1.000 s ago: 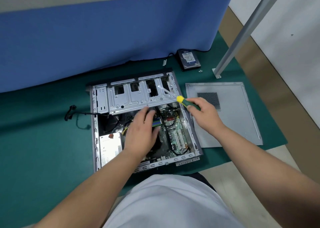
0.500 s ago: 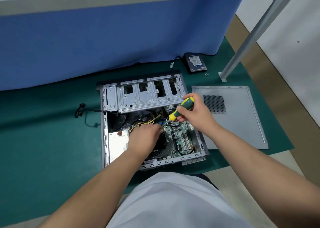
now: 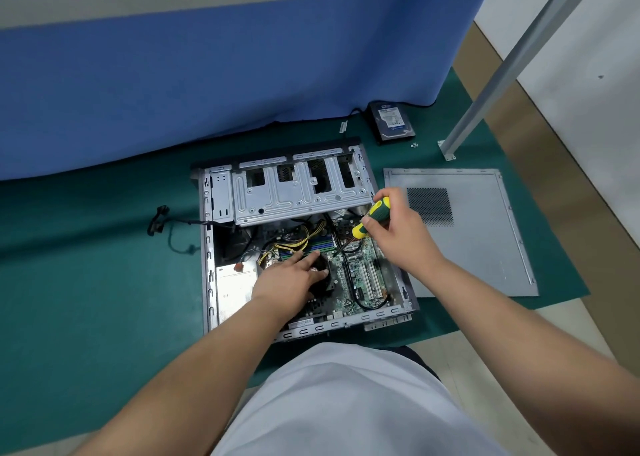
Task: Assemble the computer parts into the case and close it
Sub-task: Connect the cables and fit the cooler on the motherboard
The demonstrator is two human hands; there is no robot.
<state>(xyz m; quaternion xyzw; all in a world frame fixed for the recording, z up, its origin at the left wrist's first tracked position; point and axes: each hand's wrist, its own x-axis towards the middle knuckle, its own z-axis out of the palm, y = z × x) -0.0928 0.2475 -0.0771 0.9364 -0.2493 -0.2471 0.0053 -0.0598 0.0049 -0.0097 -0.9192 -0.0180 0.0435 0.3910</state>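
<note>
open computer case (image 3: 207,248) lies flat on a floor mat (image 3: 86,282), just in front of the person. drive cage (image 3: 298,192) spans the case's far end; motherboard (image 3: 363,272) fills the near-right part inside, w/ power supply (image 3: 233,289) in the near-left corner. left hand (image 3: 291,279) rests on the cooler fan (image 3: 322,275) at the case's middle. right hand (image 3: 398,234) is over the far-right inside, holding a screwdriver (image 3: 372,216) tilted down toward the board. side panel (image 3: 485,241) lies flat on the mat just right of the case. hard drive (image 3: 393,120) sits beyond the case, far right, near a table leg (image 3: 485,102). a cable (image 3: 166,223) trails out left of the case.
</note>
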